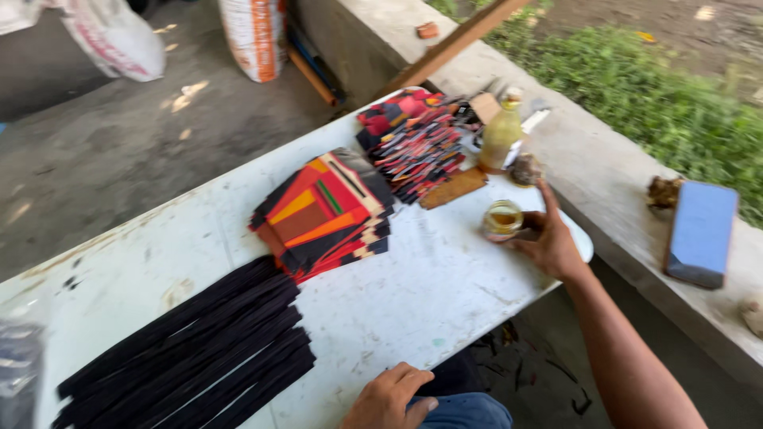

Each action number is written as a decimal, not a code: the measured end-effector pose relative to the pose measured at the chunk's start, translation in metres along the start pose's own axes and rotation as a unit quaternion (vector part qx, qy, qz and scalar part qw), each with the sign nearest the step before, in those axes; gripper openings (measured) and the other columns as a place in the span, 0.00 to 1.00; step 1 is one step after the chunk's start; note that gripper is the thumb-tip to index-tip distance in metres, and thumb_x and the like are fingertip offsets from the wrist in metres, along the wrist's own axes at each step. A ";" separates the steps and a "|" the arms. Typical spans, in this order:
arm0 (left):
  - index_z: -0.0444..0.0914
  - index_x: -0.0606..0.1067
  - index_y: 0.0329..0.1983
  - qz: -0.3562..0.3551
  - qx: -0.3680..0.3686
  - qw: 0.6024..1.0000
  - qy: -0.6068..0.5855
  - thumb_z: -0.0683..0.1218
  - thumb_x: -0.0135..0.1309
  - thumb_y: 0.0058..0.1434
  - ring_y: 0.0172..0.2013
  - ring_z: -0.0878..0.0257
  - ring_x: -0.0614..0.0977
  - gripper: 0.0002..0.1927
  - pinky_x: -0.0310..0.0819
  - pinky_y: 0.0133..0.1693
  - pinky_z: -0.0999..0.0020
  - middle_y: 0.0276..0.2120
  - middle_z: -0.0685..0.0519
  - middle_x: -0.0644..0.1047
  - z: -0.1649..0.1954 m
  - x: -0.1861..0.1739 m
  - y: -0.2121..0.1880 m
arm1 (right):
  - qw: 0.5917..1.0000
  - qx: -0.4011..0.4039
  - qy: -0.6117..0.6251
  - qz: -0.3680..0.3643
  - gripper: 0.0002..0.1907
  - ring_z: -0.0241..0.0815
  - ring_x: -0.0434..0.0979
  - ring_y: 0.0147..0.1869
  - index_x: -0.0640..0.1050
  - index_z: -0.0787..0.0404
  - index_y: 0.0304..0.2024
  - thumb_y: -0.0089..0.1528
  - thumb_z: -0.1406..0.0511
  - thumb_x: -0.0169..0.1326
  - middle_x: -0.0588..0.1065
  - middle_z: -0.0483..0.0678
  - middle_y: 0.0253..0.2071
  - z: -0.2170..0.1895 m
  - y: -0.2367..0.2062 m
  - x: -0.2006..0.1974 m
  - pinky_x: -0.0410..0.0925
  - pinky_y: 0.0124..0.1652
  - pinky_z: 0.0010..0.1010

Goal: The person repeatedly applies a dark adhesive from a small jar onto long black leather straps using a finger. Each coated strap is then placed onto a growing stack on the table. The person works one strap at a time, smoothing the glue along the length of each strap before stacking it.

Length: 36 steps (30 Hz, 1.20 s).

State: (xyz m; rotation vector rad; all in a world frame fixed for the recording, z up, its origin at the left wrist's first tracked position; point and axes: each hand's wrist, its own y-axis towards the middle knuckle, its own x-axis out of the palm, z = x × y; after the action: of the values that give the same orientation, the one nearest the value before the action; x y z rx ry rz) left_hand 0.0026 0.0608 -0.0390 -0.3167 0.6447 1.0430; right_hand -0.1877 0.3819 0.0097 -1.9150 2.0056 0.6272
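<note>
A small glass jar of amber liquid, right of centre on the white table, is gripped by the right hand; lifting it calls for steadiness. The left hand is rested loosely curled at the lower edge, holding nothing.

A: So what's the person actually wearing here?

B: Not much to list, honestly. Both arms are bare, no sleeves anywhere in view. The right hand and forearm have no glove, watch or strap that I can spot. Left hand is bare too, no ring visible.

A: Anything lower down?

B: Blue denim jeans, just a bit at the bottom edge. It's blurry though.
</note>
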 end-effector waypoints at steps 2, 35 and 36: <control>0.36 0.78 0.51 -0.001 0.003 1.000 -0.003 0.48 0.63 0.59 0.45 0.46 0.82 0.18 0.76 0.47 0.54 0.44 0.44 0.80 -0.001 0.005 0.004 | 0.999 0.014 -0.041 -0.029 0.66 0.48 0.79 0.58 0.38 0.49 0.77 0.50 0.74 0.67 0.77 0.57 0.54 -0.002 -0.006 0.004 0.70 0.59 0.38; 0.34 0.70 0.64 0.183 0.150 0.969 -0.066 0.53 0.68 0.55 0.56 0.55 0.80 0.36 0.76 0.58 0.62 0.55 0.44 0.78 0.058 -0.156 0.286 | 0.993 -0.084 0.035 0.081 0.64 0.48 0.79 0.61 0.43 0.58 0.80 0.52 0.73 0.70 0.77 0.60 0.58 -0.023 0.024 -0.002 0.69 0.63 0.43; 0.34 0.66 0.67 0.170 0.126 0.976 -0.058 0.56 0.69 0.50 0.61 0.54 0.77 0.45 0.75 0.57 0.61 0.61 0.42 0.74 0.065 -0.154 0.312 | 0.992 -0.091 0.058 0.059 0.64 0.48 0.79 0.61 0.42 0.58 0.79 0.51 0.73 0.69 0.77 0.60 0.58 -0.021 0.020 0.000 0.69 0.63 0.43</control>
State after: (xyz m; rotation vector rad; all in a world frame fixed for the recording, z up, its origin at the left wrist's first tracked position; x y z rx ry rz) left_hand -0.3008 0.1381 0.1254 0.0796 0.7320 1.2792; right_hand -0.2056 0.3713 0.0301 -1.9870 2.2173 0.7696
